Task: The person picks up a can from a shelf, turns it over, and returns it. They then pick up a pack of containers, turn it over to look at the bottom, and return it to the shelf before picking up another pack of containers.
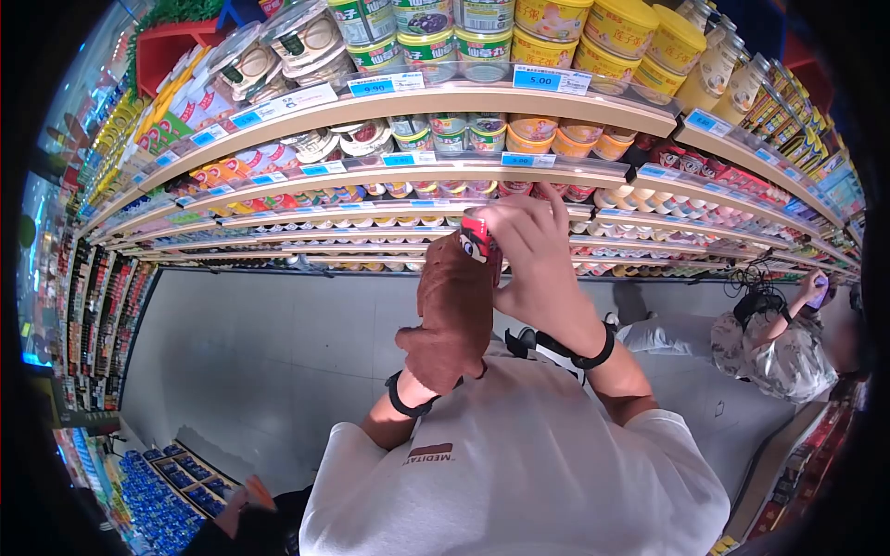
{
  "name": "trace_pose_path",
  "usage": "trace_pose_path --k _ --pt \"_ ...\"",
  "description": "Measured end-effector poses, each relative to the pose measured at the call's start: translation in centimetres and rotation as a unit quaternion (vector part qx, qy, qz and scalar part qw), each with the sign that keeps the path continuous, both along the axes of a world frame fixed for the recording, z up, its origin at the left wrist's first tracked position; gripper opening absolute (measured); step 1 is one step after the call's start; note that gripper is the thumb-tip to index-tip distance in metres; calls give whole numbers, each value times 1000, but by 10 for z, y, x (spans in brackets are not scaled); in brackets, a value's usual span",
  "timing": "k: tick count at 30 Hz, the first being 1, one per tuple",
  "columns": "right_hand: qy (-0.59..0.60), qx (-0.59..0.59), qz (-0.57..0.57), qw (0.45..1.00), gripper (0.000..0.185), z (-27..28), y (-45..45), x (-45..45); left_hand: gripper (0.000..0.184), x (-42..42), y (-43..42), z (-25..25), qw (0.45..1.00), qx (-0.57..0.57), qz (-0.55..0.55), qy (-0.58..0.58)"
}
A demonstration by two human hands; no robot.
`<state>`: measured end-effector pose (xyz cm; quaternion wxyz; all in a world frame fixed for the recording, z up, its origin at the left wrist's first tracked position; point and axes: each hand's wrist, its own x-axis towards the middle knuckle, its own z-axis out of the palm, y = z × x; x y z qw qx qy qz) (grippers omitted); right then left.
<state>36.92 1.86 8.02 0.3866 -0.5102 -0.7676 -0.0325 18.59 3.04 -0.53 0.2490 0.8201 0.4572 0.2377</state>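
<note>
A small red item with a printed cartoon face [476,241] is held between the right hand [540,264] and a brown, elongated plush cover [451,310]; its long axis is partly hidden. Right fingers are bent against its right side, pinch unclear; left fingers are concealed by the plush, pointed shelfward.

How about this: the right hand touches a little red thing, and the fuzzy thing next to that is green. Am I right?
Almost! The head view shows that the fuzzy thing is brown, not green. The right hand does touch a little red thing next to it.
</note>
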Motion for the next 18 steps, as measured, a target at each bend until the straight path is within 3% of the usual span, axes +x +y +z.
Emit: trace_pose_path --k 6,9,13,15,16,18 --pt "-61 15 17 998 79 -4 -3 -7 91 12 -1 18 995 -67 -5 -69" --pt "-14 -29 75 997 76 1 -6 -6 85 19 -2 44 973 -162 -35 -162" --pt "62 -42 145 987 83 0 -6 -5 78 15 -1 68 876 -307 -56 -367" --pt "95 -46 168 980 87 -4 -5 -4 89 9 2 57 802 -274 -46 -528" --pt "110 -57 178 976 89 -5 -4 -3 94 -4 8 60 905 -133 -65 -400" --pt "142 -80 200 966 92 -7 -3 1 106 -13 10 63 954 -24 -85 -286"
